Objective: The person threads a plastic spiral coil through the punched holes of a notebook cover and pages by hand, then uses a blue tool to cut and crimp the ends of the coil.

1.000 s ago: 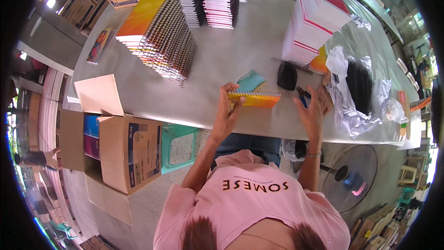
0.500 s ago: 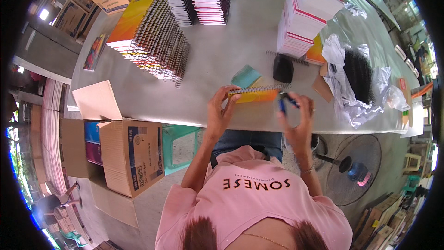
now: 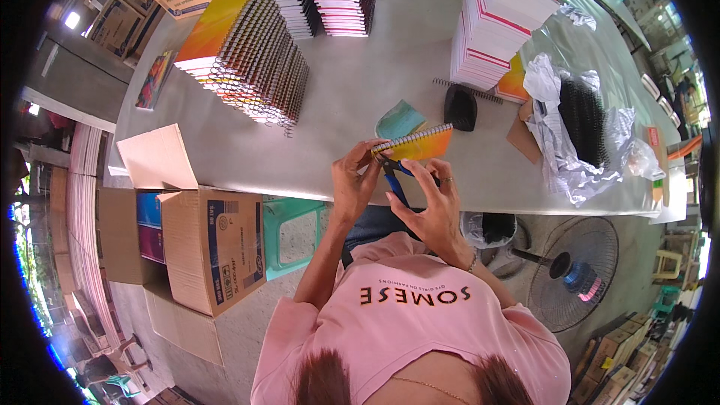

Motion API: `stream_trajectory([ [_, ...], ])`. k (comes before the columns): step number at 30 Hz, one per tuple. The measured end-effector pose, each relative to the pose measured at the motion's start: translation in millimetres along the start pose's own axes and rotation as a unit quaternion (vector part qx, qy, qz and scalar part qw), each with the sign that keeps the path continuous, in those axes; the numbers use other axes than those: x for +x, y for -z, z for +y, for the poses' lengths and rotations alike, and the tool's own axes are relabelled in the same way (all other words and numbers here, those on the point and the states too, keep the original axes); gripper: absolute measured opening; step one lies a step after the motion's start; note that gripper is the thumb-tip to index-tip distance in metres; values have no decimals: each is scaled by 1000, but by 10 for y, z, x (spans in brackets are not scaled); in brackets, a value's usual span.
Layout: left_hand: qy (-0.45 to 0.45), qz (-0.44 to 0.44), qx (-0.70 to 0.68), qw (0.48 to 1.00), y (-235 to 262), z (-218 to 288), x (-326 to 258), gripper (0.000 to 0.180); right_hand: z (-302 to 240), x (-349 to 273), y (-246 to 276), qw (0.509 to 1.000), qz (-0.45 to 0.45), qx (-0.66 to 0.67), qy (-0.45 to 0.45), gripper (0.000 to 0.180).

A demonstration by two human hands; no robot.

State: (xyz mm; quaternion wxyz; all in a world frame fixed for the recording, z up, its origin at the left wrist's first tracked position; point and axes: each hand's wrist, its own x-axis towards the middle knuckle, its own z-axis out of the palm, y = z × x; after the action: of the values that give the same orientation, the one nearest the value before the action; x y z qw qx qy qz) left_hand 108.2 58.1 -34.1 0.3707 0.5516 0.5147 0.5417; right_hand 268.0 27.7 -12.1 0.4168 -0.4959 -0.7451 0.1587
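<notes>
A small spiral notebook point(image 3: 421, 145) with a yellow-orange cover is held tilted just above the table's near edge, its wire coil along the upper edge. My left hand point(image 3: 354, 178) pinches the notebook's left end between thumb and fingers. My right hand point(image 3: 433, 214) is around the handles of blue-handled pliers point(image 3: 395, 182), fingers partly spread. The plier jaws are at the coil's left end, close to my left fingertips; whether they grip the wire I cannot tell. Behind the notebook lies a teal cloth-like piece point(image 3: 401, 118), and beside it a black pouch-like object point(image 3: 460, 109).
Stacked coil-bound notebooks point(image 3: 244, 56) stand at left, and unbound white-page stacks point(image 3: 487, 26) at right. Black coils point(image 3: 581, 120) lie in crumpled wrapping point(image 3: 546, 90). An open carton point(image 3: 214, 251) and a green stool point(image 3: 289, 236) are below left; a fan point(image 3: 577, 274) is below right.
My right hand has brought the pliers leftward from the notebook's right end to its left end. The notebook has tilted, right end up, and the coil no longer sticks out past that end.
</notes>
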Motion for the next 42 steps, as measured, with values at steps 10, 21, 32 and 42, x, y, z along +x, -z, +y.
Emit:
stream_trajectory([
  [10, -1, 28, 59, 998, -9, 48, -69, 27, 6, -73, -36, 1000, 10, 9, 18, 56],
  [21, -54, 94, 143, 984, -87, 54, -176, 30, -148, 72, 330, 559, -228, 684, -410, 39],
  [32, -2, 207, 152, 966, 418, 1080, 37, 20, 971, 171, 824, 993, -6, -50, -105, 39],
  [42, -224, 292, -12, 930, 1923, 1514, 1299, 14, 1420, 20, 868, 958, 61, -245, -134, 33],
])
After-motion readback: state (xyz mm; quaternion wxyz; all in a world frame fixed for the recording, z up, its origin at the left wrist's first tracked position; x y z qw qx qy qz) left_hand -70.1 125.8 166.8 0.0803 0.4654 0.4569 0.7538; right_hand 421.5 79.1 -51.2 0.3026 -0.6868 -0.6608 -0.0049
